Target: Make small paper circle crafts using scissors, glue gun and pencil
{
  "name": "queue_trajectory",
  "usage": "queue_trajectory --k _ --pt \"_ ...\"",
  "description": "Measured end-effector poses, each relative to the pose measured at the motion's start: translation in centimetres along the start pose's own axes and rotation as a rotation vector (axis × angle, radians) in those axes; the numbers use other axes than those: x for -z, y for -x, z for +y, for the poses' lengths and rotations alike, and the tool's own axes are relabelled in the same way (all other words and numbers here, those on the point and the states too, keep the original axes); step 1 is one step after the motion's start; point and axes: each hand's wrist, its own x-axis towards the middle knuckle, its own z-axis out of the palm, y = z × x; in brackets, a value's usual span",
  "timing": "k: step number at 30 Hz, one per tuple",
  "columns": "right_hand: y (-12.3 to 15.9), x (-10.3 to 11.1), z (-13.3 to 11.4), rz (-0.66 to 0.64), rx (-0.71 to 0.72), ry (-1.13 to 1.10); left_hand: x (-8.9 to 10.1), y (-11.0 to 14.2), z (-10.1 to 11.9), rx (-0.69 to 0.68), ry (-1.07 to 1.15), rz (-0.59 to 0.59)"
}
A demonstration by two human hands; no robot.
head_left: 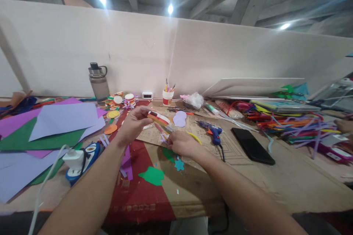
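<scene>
My left hand (135, 124) pinches a red-and-white curved piece (160, 117) with an orange underside, held above the cardboard. Close to its right, my right hand (182, 143) has its fingers closed near a small light purple strip (163, 138); what they grip is not clear. A grey blade-like shape and a yellow curved piece (195, 138) show beside this hand. Below lie a blue-green paper flower (179, 165) and a green paper scrap (152, 176). A light purple paper cutout (179, 119) lies just beyond the hands.
A blue glue gun (215, 135) and a black phone (252, 146) lie to the right. Coloured pipe cleaners (289, 125) are heaped farther right. Paper sheets (64, 119) and a power strip (89, 156) are at left. A bottle (98, 82) and cup (167, 97) stand behind.
</scene>
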Motion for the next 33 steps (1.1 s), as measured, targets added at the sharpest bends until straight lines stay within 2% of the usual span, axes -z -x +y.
queue_trajectory --k 4,7,18,26,31,33 --pt "0.7 -0.5 0.5 0.055 -0.028 -0.110 -0.1 0.0 -0.2 0.007 0.006 0.015" --pt "1.1 -0.4 0.5 0.102 -0.021 -0.113 -0.3 0.0 -0.2 0.017 -0.040 0.002" --pt "1.9 1.1 -1.5 -0.048 -0.080 0.148 -0.5 -0.1 -0.9 0.103 -0.042 0.014" --pt "2.2 1.5 -1.2 -0.047 -0.127 0.072 -0.5 -0.2 -1.0 0.115 0.018 0.034" --pt "1.8 1.6 -1.5 -0.084 -0.131 0.092 -0.6 -0.4 -1.3 0.122 0.016 0.062" --pt "1.6 1.6 -1.8 -0.140 -0.163 0.094 -0.6 -0.3 -1.4 0.115 0.006 0.067"
